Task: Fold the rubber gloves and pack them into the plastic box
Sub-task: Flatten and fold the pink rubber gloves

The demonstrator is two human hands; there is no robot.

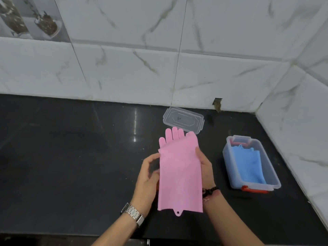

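Observation:
A pink rubber glove is held above the black counter, fingers pointing away from me, cuff with a small hanging tab nearest me. My left hand grips its left edge and my right hand grips its right edge near the palm. A second pink layer shows behind the fingers; whether it is another glove I cannot tell. To the right stands the clear plastic box with red latches, with a folded blue glove inside it and something red at its far end.
The box's clear lid lies flat on the black counter behind the glove. White marble-pattern tiled walls close the back and right side. A small hole sits in the wall base. The counter's front edge runs below my forearms.

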